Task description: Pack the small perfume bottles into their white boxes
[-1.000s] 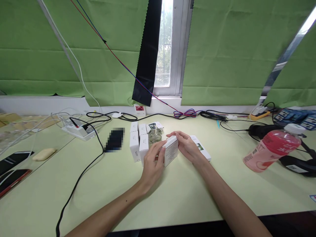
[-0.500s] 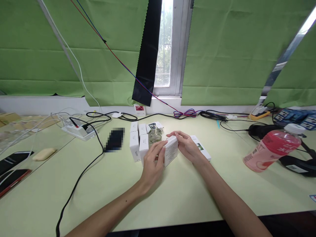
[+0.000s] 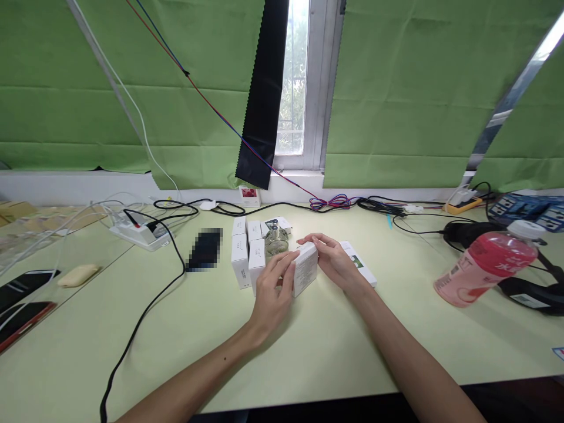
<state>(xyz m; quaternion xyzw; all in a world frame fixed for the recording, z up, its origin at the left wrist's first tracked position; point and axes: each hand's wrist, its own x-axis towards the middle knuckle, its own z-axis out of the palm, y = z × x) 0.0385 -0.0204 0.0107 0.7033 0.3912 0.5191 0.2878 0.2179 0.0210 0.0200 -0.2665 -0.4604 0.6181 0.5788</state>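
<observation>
Upright on the table stands a small white box (image 3: 305, 271) with fine print on its near side, held between my two hands. My left hand (image 3: 274, 288) grips its left side, fingers at the top edge. Around its right side and top, my right hand (image 3: 332, 258) is curled. Just behind the left fingers is a greenish glass bottle (image 3: 277, 239) with shiny round tops; its lower part is hidden. Several similar white boxes (image 3: 240, 258) stand grouped to the left. A flat white box with a green picture (image 3: 359, 264) lies beside my right wrist.
A pink drink bottle (image 3: 487, 267) leans at the right near a black strapped item (image 3: 529, 296). At the left are a power strip (image 3: 140, 232), a black cable (image 3: 145, 311), a cream case (image 3: 79, 275) and phones (image 3: 26, 288). A pixelated dark patch (image 3: 205, 249) lies left of the boxes.
</observation>
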